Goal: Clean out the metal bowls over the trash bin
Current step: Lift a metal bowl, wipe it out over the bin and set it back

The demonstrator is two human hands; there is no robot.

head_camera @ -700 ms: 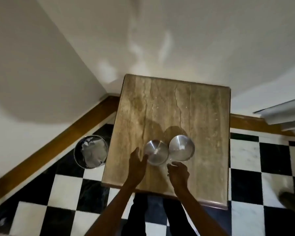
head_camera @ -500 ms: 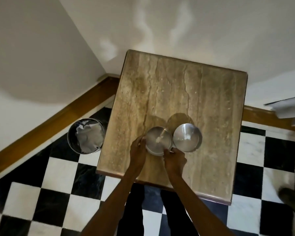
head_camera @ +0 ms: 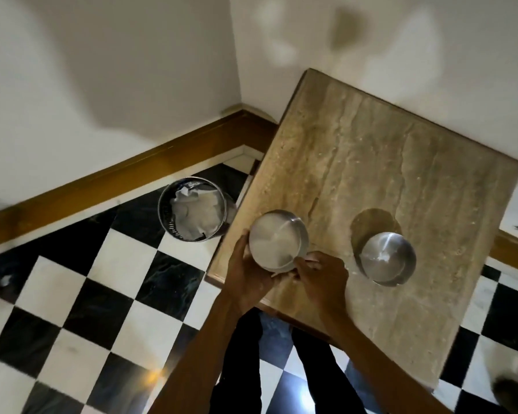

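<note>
A metal bowl [head_camera: 277, 239] with pale residue inside is lifted just above the near left corner of the stone-topped table [head_camera: 401, 180]. My left hand [head_camera: 247, 279] cups its left and underside, and my right hand [head_camera: 322, 277] grips its near rim. A second metal bowl [head_camera: 388, 258] stands alone on the table to the right, with a white smear inside. The round metal trash bin [head_camera: 193, 209] with crumpled white paper in it stands on the floor just left of the table, apart from the held bowl.
The floor [head_camera: 87, 294] is black and white checkered tile. A wooden baseboard [head_camera: 126, 174] runs along the white wall behind the bin. My dark-trousered legs [head_camera: 245, 369] stand at the table's near edge. A dark shoe-like shape [head_camera: 515, 392] lies at the bottom right.
Both hands closed on the left bowl and carried it left toward the table's corner, away from the second bowl. The view swung left, bringing the bin nearer the centre.
</note>
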